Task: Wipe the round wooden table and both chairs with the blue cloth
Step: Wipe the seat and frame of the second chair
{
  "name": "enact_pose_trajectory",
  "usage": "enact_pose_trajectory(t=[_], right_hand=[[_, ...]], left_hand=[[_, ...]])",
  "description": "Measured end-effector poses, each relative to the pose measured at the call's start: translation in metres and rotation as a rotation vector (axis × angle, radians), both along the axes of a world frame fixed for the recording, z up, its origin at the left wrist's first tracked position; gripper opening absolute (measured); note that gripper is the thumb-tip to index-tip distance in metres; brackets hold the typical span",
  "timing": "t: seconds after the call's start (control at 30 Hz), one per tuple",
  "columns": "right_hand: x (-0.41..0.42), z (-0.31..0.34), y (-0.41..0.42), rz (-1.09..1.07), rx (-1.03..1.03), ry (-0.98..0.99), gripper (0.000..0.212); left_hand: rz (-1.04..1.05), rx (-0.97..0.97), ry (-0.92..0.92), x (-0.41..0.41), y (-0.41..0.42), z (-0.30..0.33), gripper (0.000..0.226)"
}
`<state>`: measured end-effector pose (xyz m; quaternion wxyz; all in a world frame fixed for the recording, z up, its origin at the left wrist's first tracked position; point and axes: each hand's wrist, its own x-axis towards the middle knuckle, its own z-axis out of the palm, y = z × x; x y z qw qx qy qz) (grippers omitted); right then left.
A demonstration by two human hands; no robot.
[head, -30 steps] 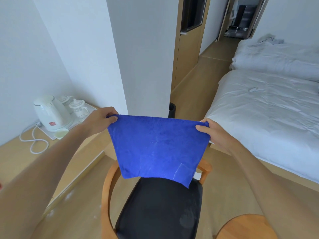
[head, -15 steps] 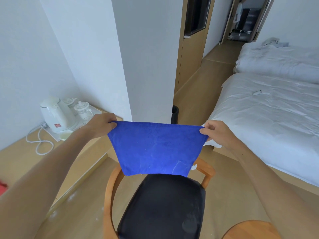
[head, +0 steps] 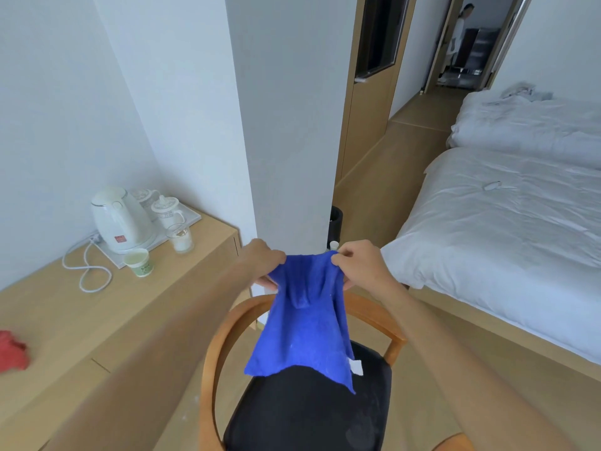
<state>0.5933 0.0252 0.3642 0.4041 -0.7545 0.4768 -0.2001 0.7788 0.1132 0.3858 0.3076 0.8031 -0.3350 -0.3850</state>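
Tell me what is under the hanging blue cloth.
Below the blue cloth, held by the left hand and right hand, is a wooden chair with a black seat. The cloth covers the middle of the chair's curved back rail.

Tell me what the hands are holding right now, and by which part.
Both hold the blue cloth by its top edge: the left hand pinches the left corner, the right hand the right corner. The cloth hangs over the chair.

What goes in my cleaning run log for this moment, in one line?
left hand: grips blue cloth | right hand: grips cloth | cloth: bunched, hanging over chair | wiping: not begun
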Motion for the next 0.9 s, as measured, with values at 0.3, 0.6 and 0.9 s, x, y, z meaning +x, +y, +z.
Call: enact_pose_trajectory(t=[0.3, 0.6, 0.9], right_hand=[[0.017, 0.020, 0.020, 0.258, -0.134, 0.133, 0.019], [0.013, 0.027, 0.015, 0.348, -0.160, 0.152, 0.016], [-0.001, 0.045, 0.006, 0.315, -0.351, 0.033, 0.011]], left_hand=[[-0.028, -0.039, 0.213, -0.043, -0.006, 0.020, 0.020], [-0.025, -0.066, 0.256, -0.046, -0.002, 0.039, 0.019], [-0.123, -0.170, -0.178, -0.015, 0.010, 0.027, 0.017]])
